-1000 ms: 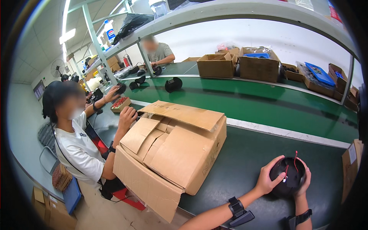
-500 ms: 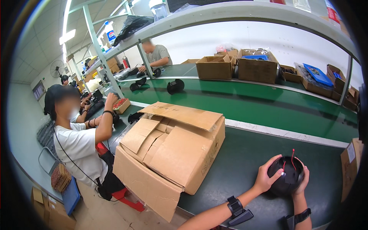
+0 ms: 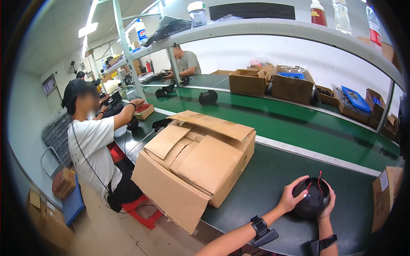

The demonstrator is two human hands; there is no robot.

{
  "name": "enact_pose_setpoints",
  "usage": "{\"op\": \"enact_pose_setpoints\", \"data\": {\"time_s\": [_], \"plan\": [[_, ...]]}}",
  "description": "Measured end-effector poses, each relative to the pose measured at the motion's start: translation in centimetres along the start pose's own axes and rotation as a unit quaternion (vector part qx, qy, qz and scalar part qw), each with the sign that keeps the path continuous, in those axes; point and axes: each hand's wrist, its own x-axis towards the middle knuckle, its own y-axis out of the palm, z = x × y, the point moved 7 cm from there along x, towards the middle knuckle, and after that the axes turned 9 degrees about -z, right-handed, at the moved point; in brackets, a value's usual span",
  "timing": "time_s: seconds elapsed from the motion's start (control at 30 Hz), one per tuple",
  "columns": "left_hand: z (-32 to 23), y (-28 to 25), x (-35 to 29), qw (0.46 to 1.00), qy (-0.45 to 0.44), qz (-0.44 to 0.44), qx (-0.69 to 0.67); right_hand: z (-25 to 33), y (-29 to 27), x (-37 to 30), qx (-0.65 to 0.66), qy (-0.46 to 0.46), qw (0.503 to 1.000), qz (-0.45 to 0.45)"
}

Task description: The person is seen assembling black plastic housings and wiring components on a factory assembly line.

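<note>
A round black plastic housing (image 3: 314,205) rests between my two hands at the lower right, just over the dark green work surface. Two red wires stick up out of its opening, one taller than the other. My left hand (image 3: 291,197) grips the housing's left side, the thumb lying across the rim. On the opposite side, my right hand (image 3: 328,202) wraps around it, with part of its fingers hidden behind the shell. Black straps with small devices circle both wrists.
An open cardboard box (image 3: 200,162) stands left of my hands. Behind it runs a green conveyor belt (image 3: 265,115) carrying a black round part (image 3: 208,97). Another carton (image 3: 385,192) stands at the right edge. A co-worker (image 3: 94,141) sits at the left, reaching toward a small box (image 3: 144,111).
The view has shifted, so the scene sits lower and partly to the right. My hands keep hold of the housing. The co-worker's raised hand has come down to the small box.
</note>
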Motion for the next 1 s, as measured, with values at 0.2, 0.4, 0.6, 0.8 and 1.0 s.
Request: {"op": "enact_pose_setpoints", "data": {"time_s": [0.2, 0.4, 0.6, 0.8, 1.0], "plan": [[-0.7, -0.3, 0.2, 0.999, 0.040, -0.006, 0.012, -0.1, 0.3, 0.8, -0.015, -0.024, 0.999, 0.024], [0.4, 0.2, -0.4, 0.998, 0.053, -0.034, 0.014, -0.3, -1.0, 0.5, -0.040, -0.032, 0.998, -0.019], [-0.4, -0.2, -0.4, 0.998, 0.055, -0.028, 0.015, -0.4, 0.2, 0.4, -0.022, -0.032, 0.999, 0.010], [-0.3, -0.7, 0.1, 0.999, 0.018, -0.032, -0.012, -0.6, 0.7, 1.3, -0.065, -0.024, 0.998, 0.013], [-2.1, -1.6, 1.1, 0.999, 0.022, -0.041, 0.007, -1.0, 2.5, 2.7, -0.070, -0.037, 0.996, 0.044]]}}
